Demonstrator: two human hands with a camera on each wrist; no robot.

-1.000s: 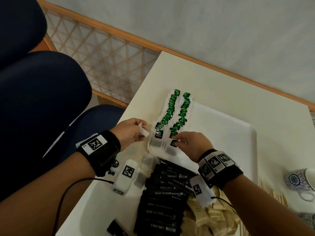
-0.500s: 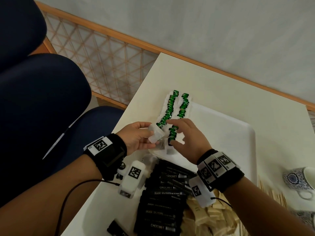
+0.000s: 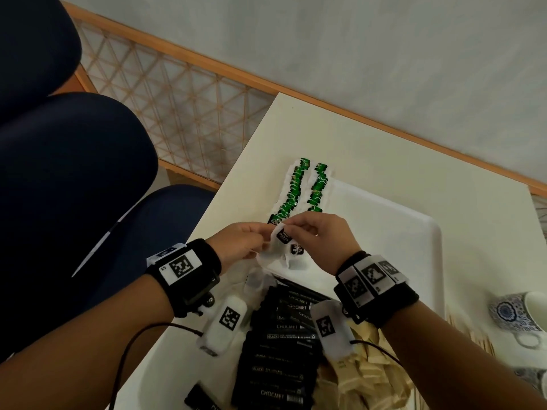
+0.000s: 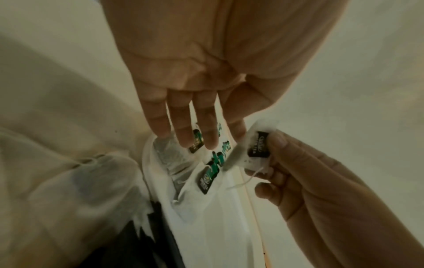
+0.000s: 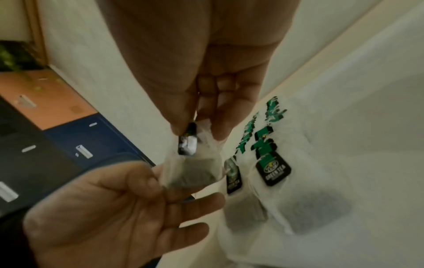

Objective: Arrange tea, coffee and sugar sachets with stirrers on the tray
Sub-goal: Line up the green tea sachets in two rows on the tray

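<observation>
A white tea bag with a dark tag hangs above the near-left corner of the white tray. My right hand pinches its top and tag between thumb and forefinger. My left hand holds the bag's lower edge with thumb and fingertips; its other fingers are straight. Two rows of green-tagged tea bags lie along the tray's left side. The nearest bags lie just beneath my hands.
Black coffee sachets are piled in front of the tray, with beige sachets to their right. Wooden stirrers and a patterned cup lie at the right. A dark blue chair stands left of the table.
My right hand left the tea bag rows on the tray and took hold of the top of the bag in my left hand. Both hands now meet over the tray's corner.
</observation>
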